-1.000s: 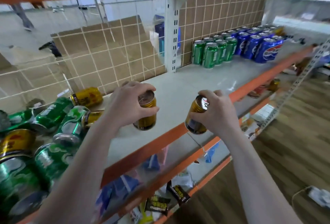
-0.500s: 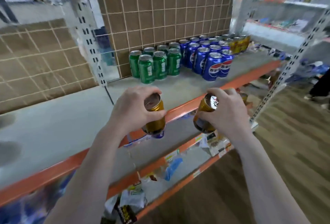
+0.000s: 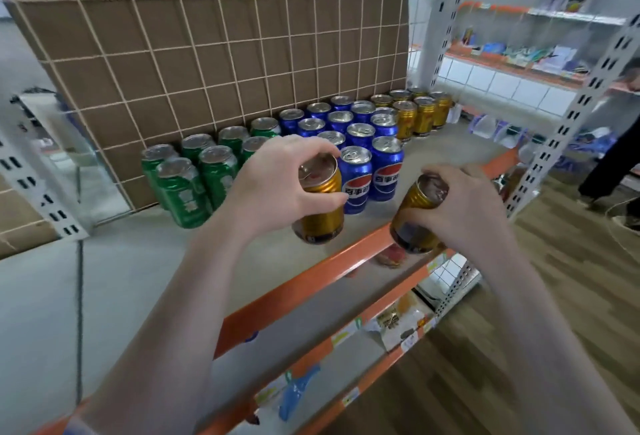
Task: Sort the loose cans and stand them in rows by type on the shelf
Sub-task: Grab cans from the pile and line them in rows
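My left hand grips a gold can by its top, held upright above the grey shelf near its orange front edge. My right hand grips a second gold can, tilted, just past that edge. On the shelf against the cardboard backing stand rows by type: green cans on the left, blue cans in the middle, gold cans at the far right. The left-hand can hangs right in front of the nearest blue can.
A white perforated upright stands at the shelf's right end. Lower orange-edged shelves hold packets and small goods. Another rack is behind on the right, with a person's leg beside it on the wooden floor.
The view has swung right along the shelf; the pile of loose cans has left the frame. Both hands, each holding a gold can, are now closer to the standing rows.
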Demonstrator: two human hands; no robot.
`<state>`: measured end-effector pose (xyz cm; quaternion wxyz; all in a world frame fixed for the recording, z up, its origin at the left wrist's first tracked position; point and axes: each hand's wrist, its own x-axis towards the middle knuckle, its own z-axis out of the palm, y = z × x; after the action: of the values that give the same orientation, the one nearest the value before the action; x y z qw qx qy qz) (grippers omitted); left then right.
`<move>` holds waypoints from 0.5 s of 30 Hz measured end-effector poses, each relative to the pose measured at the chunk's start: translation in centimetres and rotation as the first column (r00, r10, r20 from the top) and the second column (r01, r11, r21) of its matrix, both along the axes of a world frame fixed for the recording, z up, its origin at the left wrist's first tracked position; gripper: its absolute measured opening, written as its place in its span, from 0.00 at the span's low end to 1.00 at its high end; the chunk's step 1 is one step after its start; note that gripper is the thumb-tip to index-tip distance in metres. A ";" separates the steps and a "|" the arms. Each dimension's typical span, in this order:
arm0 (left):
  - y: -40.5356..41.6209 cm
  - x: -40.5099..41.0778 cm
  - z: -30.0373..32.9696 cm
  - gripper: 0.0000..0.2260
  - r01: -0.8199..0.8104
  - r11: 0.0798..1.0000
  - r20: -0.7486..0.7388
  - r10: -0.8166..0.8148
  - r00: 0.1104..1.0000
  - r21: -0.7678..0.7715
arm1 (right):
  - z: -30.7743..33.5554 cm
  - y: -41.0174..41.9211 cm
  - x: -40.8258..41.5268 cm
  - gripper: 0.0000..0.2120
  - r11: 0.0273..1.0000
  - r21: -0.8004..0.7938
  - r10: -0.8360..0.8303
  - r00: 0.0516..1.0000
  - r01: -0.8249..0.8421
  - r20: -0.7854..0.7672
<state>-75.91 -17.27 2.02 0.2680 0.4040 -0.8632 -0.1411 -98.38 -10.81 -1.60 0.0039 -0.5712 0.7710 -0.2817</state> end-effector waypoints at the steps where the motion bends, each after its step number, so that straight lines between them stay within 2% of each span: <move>1: -0.9 -1.1 0.6 0.23 0.016 1.000 -0.004 -0.016 1.000 -0.007 | 0.4 -0.9 -1.1 0.33 1.000 0.006 -0.003 1.000 0.003 0.006; 8: -6.0 -9.3 2.3 0.24 -0.018 0.999 0.005 0.019 1.000 -0.037 | 0.7 -7.5 -9.9 0.32 0.997 -0.019 0.073 0.997 -0.073 -0.020; 15: -9.2 -19.5 2.3 0.22 -0.163 0.986 -0.047 0.162 0.986 -0.030 | 0.3 -14.9 -21.1 0.30 0.962 -0.002 0.273 0.961 -0.273 -0.036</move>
<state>-95.45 -26.49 4.29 0.3046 0.4651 -0.8234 -0.1134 -119.48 -25.74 -1.34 0.0270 -0.6769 0.6840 -0.2708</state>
